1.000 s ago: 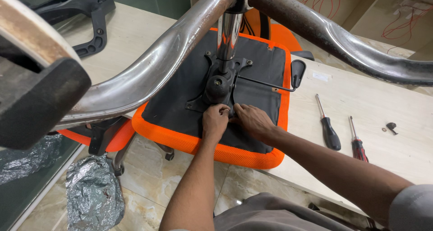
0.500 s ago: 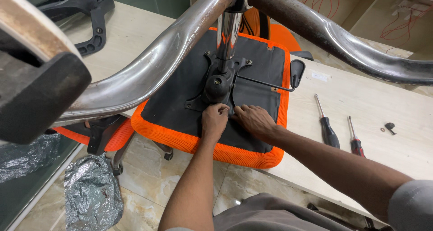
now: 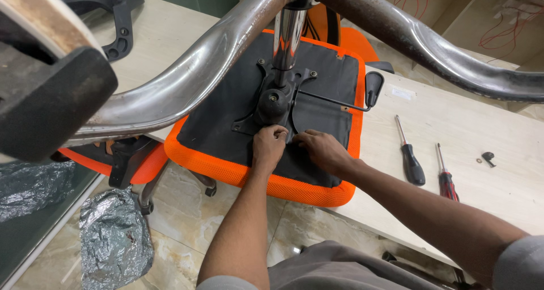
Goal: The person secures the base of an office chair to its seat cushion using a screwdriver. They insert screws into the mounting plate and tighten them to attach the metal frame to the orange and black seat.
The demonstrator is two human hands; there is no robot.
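Observation:
An orange office chair seat (image 3: 294,185) lies upside down on a pale wooden table, its black underside up. A black metal mechanism plate (image 3: 275,100) with a chrome gas column is bolted at its middle. My left hand (image 3: 268,145) presses with curled fingers at the near edge of the plate. My right hand (image 3: 320,148) rests beside it on the black fabric, fingers bent at the same spot. Whether either hand pinches a small part is hidden. The chrome star base legs (image 3: 187,86) arch overhead toward the camera.
Two screwdrivers, one black-handled (image 3: 412,164) and one red-and-black (image 3: 446,182), lie on the table (image 3: 481,114) to the right, with a small black fitting (image 3: 487,157) beyond. A black caster (image 3: 45,106) looms at the left. Foil-wrapped bundles (image 3: 113,239) sit on the tiled floor.
Both hands stay at the near edge of the mechanism plate, with only slight finger shifts. The view has barely moved.

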